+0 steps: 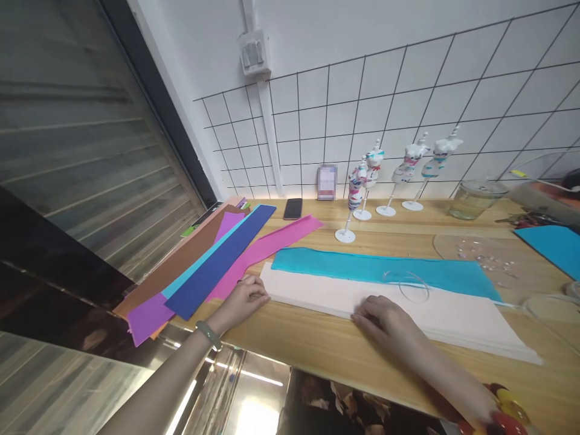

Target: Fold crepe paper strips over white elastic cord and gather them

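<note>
My left hand (pixel 247 296) has its fingers closed at the left corner of a long pale pink strip (pixel 312 293) of layered sheet material. Along the strip's near edge rests my right hand (pixel 378 317), fingers curled together and slightly blurred. A teal strip (pixel 335 266) lies along the far side of the pale one, partly overlapping it. Clear thin cord (pixel 414 290) loops over both strips towards the right. Beside my left hand a bright pink strip (pixel 263 248) runs back from under a dark blue strip (pixel 222 266).
Brown (pixel 181 254) and purple (pixel 145 320) strips are piled at the left. A phone (pixel 293 208) lies at the back, near several small white mannequins (pixel 347 205) on stands. A glass jar (pixel 475 199), a clear dish (pixel 453 241) and a blue sheet (pixel 550 248) occupy the right.
</note>
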The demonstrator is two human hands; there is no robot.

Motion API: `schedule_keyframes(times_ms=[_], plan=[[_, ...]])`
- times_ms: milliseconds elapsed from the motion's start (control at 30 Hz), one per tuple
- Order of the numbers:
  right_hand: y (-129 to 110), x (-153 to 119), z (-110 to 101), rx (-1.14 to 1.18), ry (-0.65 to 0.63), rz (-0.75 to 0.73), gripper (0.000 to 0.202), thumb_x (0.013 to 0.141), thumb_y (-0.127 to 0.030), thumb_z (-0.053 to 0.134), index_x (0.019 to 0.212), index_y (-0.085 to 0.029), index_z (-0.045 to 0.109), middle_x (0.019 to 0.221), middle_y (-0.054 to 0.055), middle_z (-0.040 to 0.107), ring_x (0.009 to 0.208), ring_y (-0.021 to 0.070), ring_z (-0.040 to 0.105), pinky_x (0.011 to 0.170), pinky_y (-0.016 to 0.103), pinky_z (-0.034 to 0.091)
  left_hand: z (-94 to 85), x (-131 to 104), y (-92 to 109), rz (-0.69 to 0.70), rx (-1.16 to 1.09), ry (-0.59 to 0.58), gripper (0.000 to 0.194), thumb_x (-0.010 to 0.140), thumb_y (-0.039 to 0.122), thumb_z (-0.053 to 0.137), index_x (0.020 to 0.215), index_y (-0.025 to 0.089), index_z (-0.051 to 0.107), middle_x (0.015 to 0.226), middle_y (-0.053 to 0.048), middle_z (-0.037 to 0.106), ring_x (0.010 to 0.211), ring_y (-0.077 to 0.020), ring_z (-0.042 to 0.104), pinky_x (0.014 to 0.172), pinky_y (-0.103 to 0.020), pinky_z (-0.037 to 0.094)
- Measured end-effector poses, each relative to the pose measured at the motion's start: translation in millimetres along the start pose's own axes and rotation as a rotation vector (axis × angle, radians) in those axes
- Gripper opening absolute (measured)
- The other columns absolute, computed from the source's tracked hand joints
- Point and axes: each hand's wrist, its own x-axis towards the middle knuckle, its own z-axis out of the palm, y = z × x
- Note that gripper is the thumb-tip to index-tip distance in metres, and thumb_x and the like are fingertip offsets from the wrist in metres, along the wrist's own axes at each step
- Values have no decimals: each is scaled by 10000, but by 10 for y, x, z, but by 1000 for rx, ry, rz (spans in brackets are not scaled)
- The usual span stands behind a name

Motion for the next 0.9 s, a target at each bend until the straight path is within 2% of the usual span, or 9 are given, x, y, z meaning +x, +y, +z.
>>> schedule_keyframes(times_ms=[200, 567, 900], plan=[[10, 15, 40, -72, 12, 20, 295, 869, -352, 387, 628, -206, 472, 683, 24, 558, 718, 182, 506, 659, 314, 379, -11, -25, -93, -68, 2, 28, 241, 811, 382, 483, 678, 207, 583, 845, -20, 540, 879, -176, 473, 820, -320, 375], [91, -3, 76, -67, 11, 21, 312, 869, -383, 377, 623, -210, 458, 690, 34, 533, 719, 191, 499, 664, 333, 388, 25, -6, -181, -132, 45, 92, 272, 746, 417, 564, 599, 189, 549, 772, -13, 499, 851, -184, 473, 769, -312, 381], [104, 5, 112, -114, 109, -40, 291, 847, -341, 412, 585, -223, 458, 646, 37, 543, 671, 195, 526, 615, 317, 404, 28, 40, -268, -137, 47, 74, 279, 713, 425, 600, 588, 181, 551, 774, -9, 498, 831, -179, 474, 759, -315, 381]])
